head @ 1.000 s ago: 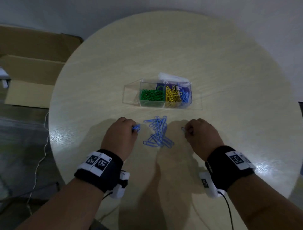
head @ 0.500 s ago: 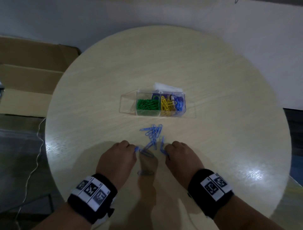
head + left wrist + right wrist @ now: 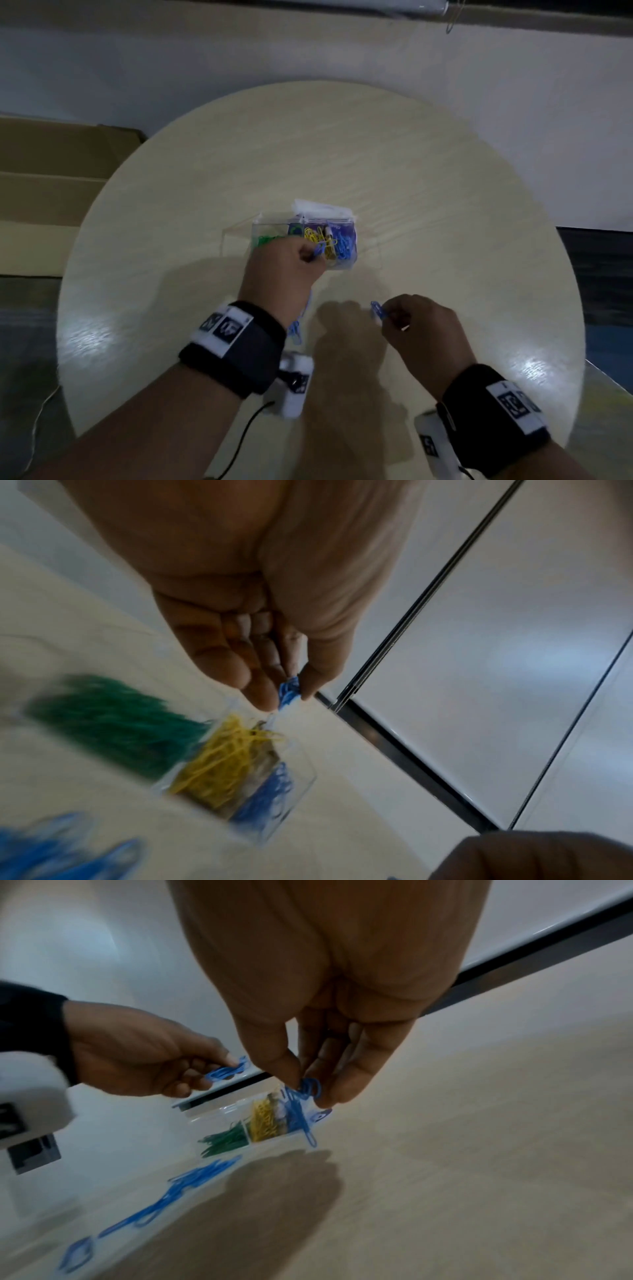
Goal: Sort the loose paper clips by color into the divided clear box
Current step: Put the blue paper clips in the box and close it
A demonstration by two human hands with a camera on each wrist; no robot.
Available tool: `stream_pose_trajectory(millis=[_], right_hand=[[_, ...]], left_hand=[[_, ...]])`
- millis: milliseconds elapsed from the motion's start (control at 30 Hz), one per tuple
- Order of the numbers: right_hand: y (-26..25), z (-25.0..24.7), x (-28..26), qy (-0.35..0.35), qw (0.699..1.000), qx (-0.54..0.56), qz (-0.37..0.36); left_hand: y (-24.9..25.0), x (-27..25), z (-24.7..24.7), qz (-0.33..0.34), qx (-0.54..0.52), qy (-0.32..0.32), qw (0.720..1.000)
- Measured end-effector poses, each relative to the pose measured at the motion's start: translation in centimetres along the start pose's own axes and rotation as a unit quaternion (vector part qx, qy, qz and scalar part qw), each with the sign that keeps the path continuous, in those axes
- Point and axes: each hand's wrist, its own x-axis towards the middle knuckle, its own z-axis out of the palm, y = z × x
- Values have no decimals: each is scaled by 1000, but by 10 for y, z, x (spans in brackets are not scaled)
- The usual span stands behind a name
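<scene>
- Left hand (image 3: 284, 265) raised over the near edge of the divided clear box (image 3: 305, 240); thumb and fingers pinched on a small bunch of blue clips (image 3: 289, 691); bunch held above the yellow section, just short of the blue one.
- Right hand (image 3: 416, 329) nearer the body and to the right, well apart from the box; thumb and forefinger pinched on further blue clips (image 3: 310, 1088); one clip of that lot dangling below the fingertips.
- Box placed near the middle of the round table (image 3: 445, 205), beyond both hands; lid thrown open toward the far side.
- Contents, left to right in the head view: green clips (image 3: 226, 1138), yellow clips (image 3: 263, 1119), blue clips already sorted (image 3: 344, 248) in the right-hand section; something purple behind the front sections, too blurred to identify.
- Loose blue clips (image 3: 192, 1180) strewn on the table between the box and the body; partly hidden beneath the left wrist in the head view; visible there only as a short string (image 3: 296, 329) beside the black wristband (image 3: 236, 346).
- Left-wrist view heavily blurred; exact count of clips in either pinch not determinable.
- Cardboard sheets (image 3: 51, 192) lying on the floor left of the table; white wall behind.
</scene>
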Motion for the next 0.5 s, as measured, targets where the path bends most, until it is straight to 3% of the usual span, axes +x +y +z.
stream_pose_trajectory(millis=[233,400,500], right_hand=[[8,-15,16,37,999,30,8],[-5,-23,39,64,995,78,20],[-21,-22,61,82,989,119,22]], left_hand=[[22,43,40,21,13,-27,999],[3,42,33,60,35,22,997],[-11,41,29,125,115,-30,985]])
